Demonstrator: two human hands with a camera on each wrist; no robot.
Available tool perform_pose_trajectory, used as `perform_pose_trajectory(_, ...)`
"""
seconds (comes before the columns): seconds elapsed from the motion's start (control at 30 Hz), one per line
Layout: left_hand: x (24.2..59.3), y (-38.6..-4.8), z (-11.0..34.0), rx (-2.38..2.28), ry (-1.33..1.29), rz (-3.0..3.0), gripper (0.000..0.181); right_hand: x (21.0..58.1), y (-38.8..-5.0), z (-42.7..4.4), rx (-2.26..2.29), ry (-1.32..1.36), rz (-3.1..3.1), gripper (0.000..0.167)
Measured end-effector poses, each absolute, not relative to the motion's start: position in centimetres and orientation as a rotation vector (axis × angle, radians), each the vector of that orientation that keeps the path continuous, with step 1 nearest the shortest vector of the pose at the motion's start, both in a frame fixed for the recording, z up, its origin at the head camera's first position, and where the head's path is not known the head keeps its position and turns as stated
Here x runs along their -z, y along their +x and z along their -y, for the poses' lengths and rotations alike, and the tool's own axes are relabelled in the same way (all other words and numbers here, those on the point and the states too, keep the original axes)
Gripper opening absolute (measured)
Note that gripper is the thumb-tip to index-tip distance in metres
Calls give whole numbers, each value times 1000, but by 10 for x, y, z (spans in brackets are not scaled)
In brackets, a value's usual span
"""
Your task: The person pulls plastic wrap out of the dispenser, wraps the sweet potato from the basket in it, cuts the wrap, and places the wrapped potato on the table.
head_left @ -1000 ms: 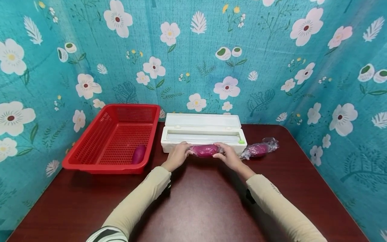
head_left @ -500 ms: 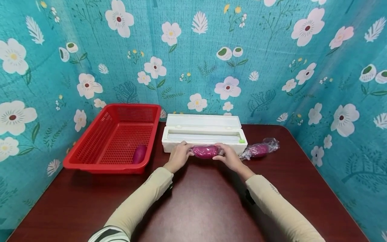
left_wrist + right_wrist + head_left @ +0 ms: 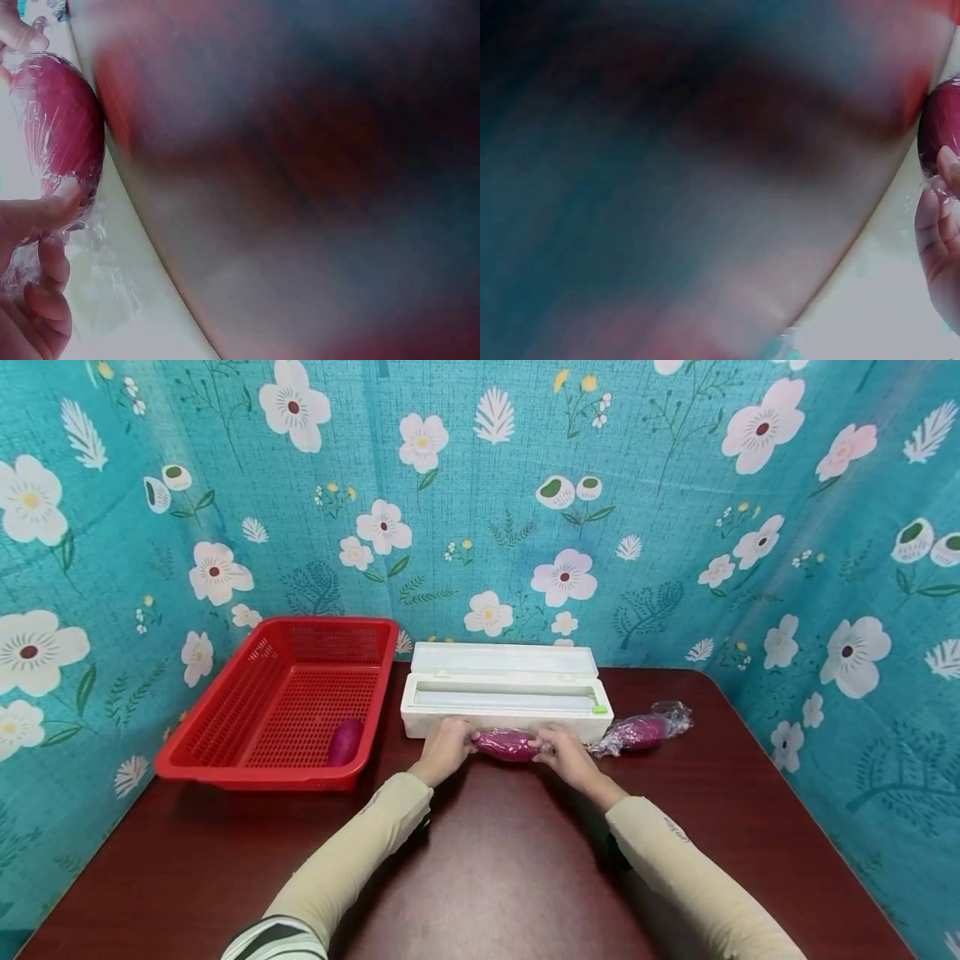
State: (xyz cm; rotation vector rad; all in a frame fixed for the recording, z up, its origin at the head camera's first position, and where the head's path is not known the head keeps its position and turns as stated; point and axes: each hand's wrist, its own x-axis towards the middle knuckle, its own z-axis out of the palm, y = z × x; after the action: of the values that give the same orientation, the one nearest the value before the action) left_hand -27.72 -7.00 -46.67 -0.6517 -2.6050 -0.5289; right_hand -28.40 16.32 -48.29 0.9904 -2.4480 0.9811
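Observation:
In the head view a purple-red sweet potato in clear cling film lies across the front of a white cling film dispenser. My left hand pinches the bunched film at its left end, the thumb on the potato's tip in the left wrist view. At the other end my right hand pinches the film, fingers curled; in the right wrist view that hand is partly cut off by the frame edge. The wrapped sweet potato shows glossy wrinkled film in the left wrist view.
A second wrapped sweet potato lies right of the dispenser. A red plastic basket at the left holds one unwrapped sweet potato. The dispenser's lid stands raised, near a floral curtain. The table is dark red-brown.
Both hands and the wrapped sweet potato have shifted slightly down and toward me. The fingers have changed from reaching over the ends to pinching the film lower down.

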Motion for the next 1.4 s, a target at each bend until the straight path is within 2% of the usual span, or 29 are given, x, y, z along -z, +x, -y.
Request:
perform_pose_trajectory(0.2,465,-279,73,511,-672,2645,14,480,-286,-170,-978,1034,2484,18)
perform_pose_trajectory(0.4,462,-276,76,523,-699,2683,21,472,-281,-178,-1054,994,2570,27)
perform_pose_trajectory(0.53,455,-271,72,532,-701,2725,33,463,-274,-187,-1055,784,2569,28)
perform_pose_trajectory(0.7,434,-265,65,491,-702,2765,46,460,-274,-195,-1224,305,2463,24)
perform_pose_trajectory(0.83,415,-265,56,486,-720,2799,36,466,-279,-199,-1807,-37,2315,34)
perform_pose_trajectory(0.97,400,-269,43,498,-723,2807,21,479,-289,-201,-2326,-203,2028,35)
perform_pose_trajectory(1.23,374,-277,-3,502,-840,2851,22,468,-286,-188,-2463,-484,1886,19)
perform_pose_trajectory(1.4,371,-291,-30,576,-871,2874,20,469,-289,-187,-2470,-555,1818,22)
